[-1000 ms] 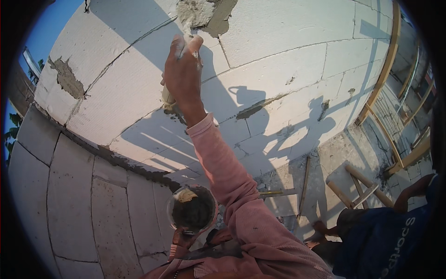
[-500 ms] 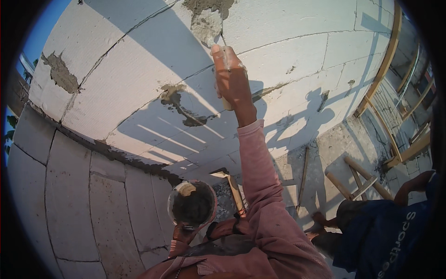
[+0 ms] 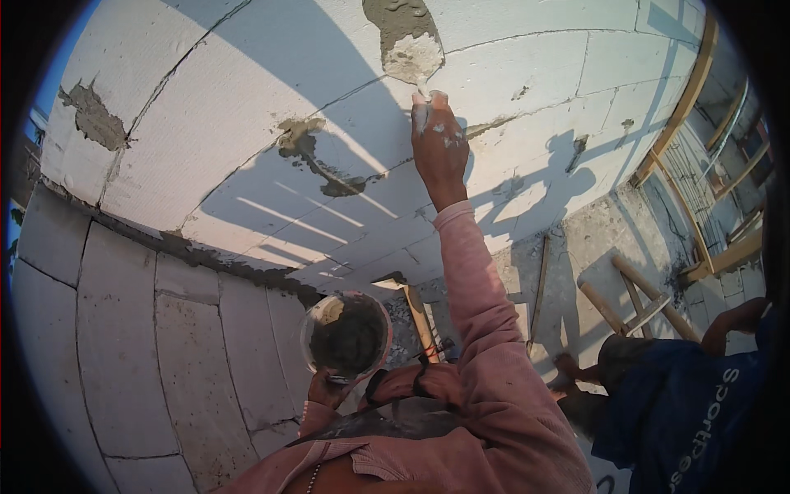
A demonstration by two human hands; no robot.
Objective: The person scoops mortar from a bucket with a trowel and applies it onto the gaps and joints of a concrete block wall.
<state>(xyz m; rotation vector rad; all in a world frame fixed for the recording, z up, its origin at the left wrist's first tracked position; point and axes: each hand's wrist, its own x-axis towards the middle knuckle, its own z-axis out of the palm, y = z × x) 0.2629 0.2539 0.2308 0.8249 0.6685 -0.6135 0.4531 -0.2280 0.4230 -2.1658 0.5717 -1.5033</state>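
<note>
My right hand point(image 3: 440, 148) is closed round the handle of a trowel point(image 3: 414, 58), arm stretched up along the white block wall point(image 3: 510, 66). The trowel's pale, mortar-smeared blade lies at the wall face. Wet grey mortar point(image 3: 399, 18) shows at the blade's far edge; whether it sits on the blade or the wall I cannot tell. Low in front of my body, my left hand point(image 3: 327, 389) grips a bucket point(image 3: 386, 333) at its near side. Dark grey mortar point(image 3: 350, 339) with a lighter lump fills part of it.
Mortar patches point(image 3: 95, 115) mark the wall's joints. A lower block wall point(image 3: 123, 329) meets it at the left. At the right a co-worker in a dark blue shirt point(image 3: 683, 403) is near a wooden trestle point(image 3: 638, 300). A wooden post point(image 3: 422, 321) stands beside the bucket.
My right hand and the trowel have shifted right along the wall, and more of the blade shows. My left hand still holds the bucket. The view has shifted slightly.
</note>
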